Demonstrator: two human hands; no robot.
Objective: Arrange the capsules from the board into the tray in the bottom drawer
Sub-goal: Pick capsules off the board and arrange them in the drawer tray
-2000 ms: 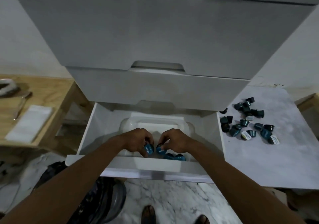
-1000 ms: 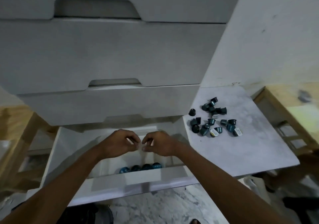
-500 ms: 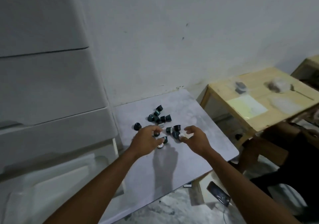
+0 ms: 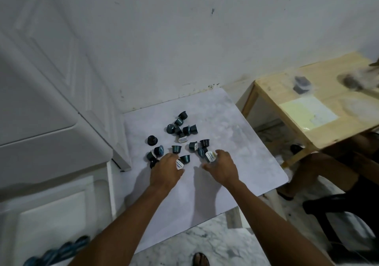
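Pale marbled board (image 4: 235, 142) mid-frame against scuffed white wall (image 4: 184, 40); small teal conical capsules (image 4: 182, 130) scattered on it. Left hand (image 4: 165, 172) and right hand (image 4: 222, 168) each pinch a white-lidded capsule.

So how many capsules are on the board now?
18 dark coffee capsules: seven clustered at the far end, one alone at left, three beside the left hand, five mid-board, one at its fingertips, one at the right hand's. More may be hidden.
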